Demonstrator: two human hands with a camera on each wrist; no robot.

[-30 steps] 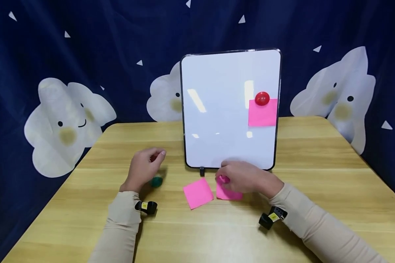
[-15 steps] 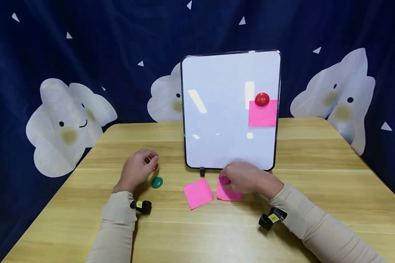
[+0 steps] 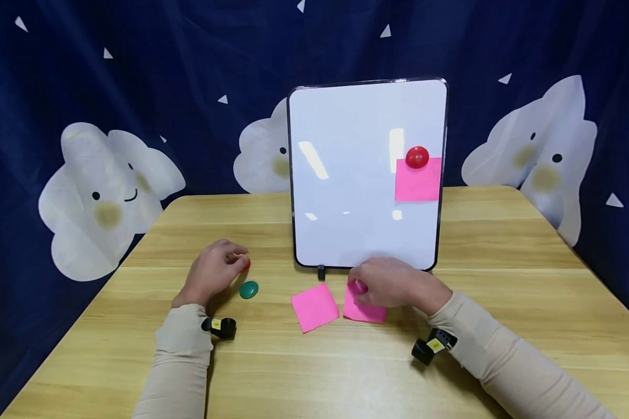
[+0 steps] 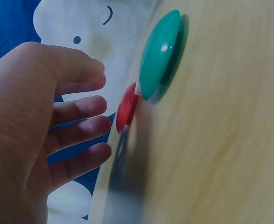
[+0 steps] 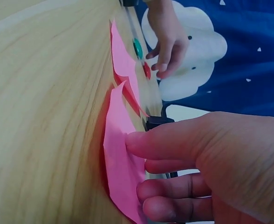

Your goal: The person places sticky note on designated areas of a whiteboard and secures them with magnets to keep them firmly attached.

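Note:
My left hand (image 3: 212, 270) hovers low over the table's left side, fingers loosely curved beside a red magnet (image 3: 246, 265). A gap shows between the fingertips and that red magnet (image 4: 126, 108) in the left wrist view. Nearer the camera lies a green magnet (image 3: 248, 290). Over the far part of a pink note (image 3: 364, 308) is my right hand (image 3: 390, 283). Its thumb overlaps the note (image 5: 120, 154) in the right wrist view, with loosely bent fingers beside the edge; no clear pinch shows. Another pink note (image 3: 315, 308) lies to the left.
A black-framed whiteboard (image 3: 356, 174) stands upright behind the notes, with a small black foot (image 3: 321, 273). On its right side a round red magnet (image 3: 417, 157) sits over the top edge of a pink note (image 3: 418, 185). Behind hangs a dark blue cloud-patterned curtain (image 3: 188, 70).
My left hand has moved left and slightly nearer, uncovering the red magnet beside the green one. My right hand has shifted slightly right over the same note.

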